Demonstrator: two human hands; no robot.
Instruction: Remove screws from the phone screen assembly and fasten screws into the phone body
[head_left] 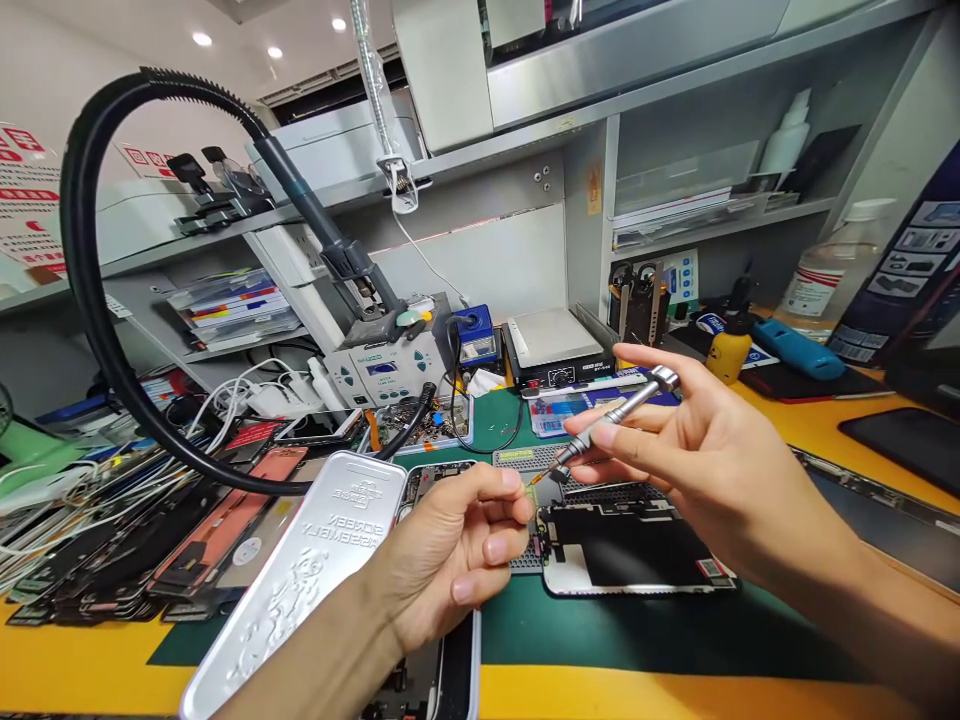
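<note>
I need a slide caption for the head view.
Right hand angles a precision screwdriver toward the left hand, near a phone screen assembly.

A bare strip of the green mat [637, 635] runs along the near side of the black panel [637, 550], leaving me low passage there. Higher up, the screwdriver [628, 409] spans the gap between my left hand [469, 550] and right hand [694, 440]. On the left, the silver lid [337, 525] slants beneath my arm, and the black hose [81, 220] arches above it. Far off, the grey station [386, 375] and silver-topped box [559, 337] block straight reach.
</note>
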